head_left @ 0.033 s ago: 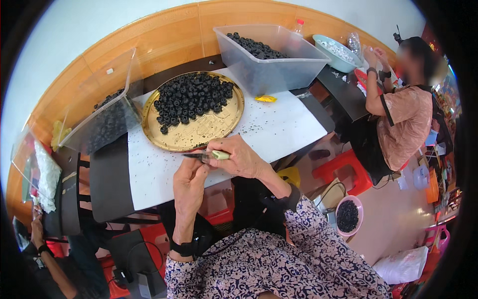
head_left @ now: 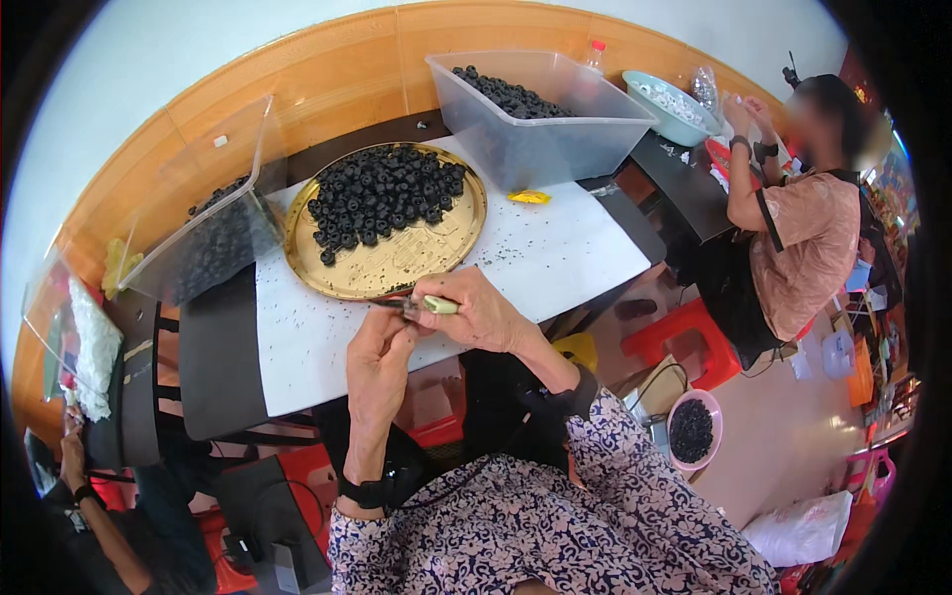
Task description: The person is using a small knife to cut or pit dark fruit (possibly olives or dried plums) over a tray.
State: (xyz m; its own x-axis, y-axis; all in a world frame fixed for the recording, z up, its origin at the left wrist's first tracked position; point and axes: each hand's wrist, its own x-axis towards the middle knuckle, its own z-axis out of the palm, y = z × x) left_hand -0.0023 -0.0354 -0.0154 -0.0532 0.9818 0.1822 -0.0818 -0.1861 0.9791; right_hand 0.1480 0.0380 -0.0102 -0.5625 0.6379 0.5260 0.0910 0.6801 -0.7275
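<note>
R. hand (head_left: pixel 476 312) clamped on pale-green-handled tool (head_left: pixel 439 305), approx. 6 o'clock of round, shiny gold tray (head_left: pixel 397 273) bearing small, round black pieces (head_left: pixel 387 193). L. hand (head_left: pixel 379 352) together w/ R.; can't tell if it grips anything. 1 o'clock of 2 hands: clear rectangular plastic bin (head_left: pixel 555 154).

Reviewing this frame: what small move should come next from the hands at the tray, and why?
Probably a short, careful stroke of the green-handled tool by the right hand, with the left hand held steady. The tool's dark end lies close to the left fingertips, and dark crumbs litter the white sheet. Whatever the left hand pinches is too small to tell.
</note>
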